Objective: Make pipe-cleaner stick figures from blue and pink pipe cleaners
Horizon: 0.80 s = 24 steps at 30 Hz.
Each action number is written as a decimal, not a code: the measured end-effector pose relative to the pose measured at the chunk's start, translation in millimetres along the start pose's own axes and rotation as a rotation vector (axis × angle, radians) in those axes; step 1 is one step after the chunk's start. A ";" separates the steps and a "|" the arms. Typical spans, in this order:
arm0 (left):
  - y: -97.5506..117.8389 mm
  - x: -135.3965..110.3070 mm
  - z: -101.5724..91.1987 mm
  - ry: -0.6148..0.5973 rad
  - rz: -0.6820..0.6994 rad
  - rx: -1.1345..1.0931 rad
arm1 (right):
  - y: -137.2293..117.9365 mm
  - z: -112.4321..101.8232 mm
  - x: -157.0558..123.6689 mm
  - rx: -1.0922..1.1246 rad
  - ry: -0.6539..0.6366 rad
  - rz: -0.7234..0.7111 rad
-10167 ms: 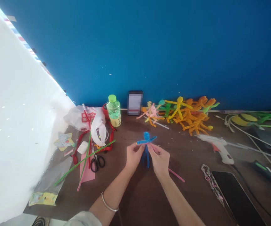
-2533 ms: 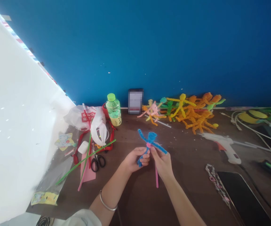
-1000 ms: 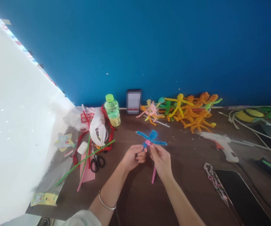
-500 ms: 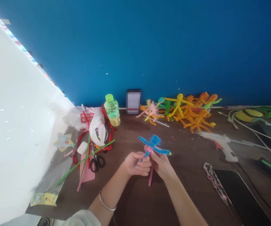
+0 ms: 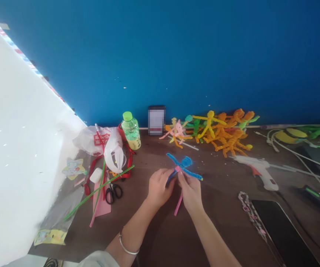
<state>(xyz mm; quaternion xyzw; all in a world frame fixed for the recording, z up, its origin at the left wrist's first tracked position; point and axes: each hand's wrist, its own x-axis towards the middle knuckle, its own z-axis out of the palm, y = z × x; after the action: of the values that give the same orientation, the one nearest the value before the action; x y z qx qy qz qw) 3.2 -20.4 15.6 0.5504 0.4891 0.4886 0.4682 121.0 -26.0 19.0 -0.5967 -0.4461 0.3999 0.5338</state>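
Pipe-cleaner figure [image 5: 183, 167] pinched between both hands above the table [image 5: 218, 226]
Left hand [image 5: 160, 187] and right hand [image 5: 190, 193] hold it close together, their fingers [image 5: 180, 179] clamped near the pink wrap [image 5: 178, 169], with fuzzy blue arms crossing above and a thin pink stem [image 5: 178, 204] slanting below. The springy chenille wire could slip if the pinch loosens, and hard twisting could make the narrow wrap unwind or work the stem free.

Left hand [image 5: 160, 187] and right hand [image 5: 190, 193] are on the blue pipe-cleaner figure [image 5: 184, 165]!
The right hand pinches a pink pipe cleaner [image 5: 178, 204] at the figure's middle, its end dangling nearside.
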 end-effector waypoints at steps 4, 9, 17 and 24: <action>-6.1 -0.4 1.4 0.028 0.027 0.055 | -6.7 3.3 -2.9 -0.070 0.027 0.016; -0.5 -0.6 0.0 0.006 0.022 -0.008 | -8.4 4.9 -4.8 -0.057 0.013 -0.014; -1.1 7.3 -2.2 -0.257 -0.356 -0.565 | -10.6 5.8 -5.9 -0.015 0.019 -0.086; 2.2 11.4 -10.2 -0.622 -0.583 -1.056 | -10.7 5.8 -8.3 -0.066 0.022 -0.082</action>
<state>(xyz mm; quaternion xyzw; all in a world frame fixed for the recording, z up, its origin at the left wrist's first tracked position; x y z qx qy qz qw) -6.3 -8.8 19.6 0.2082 0.1558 0.3347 0.9057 112.0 -32.0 29.0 -0.5997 -0.4772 0.3559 0.5347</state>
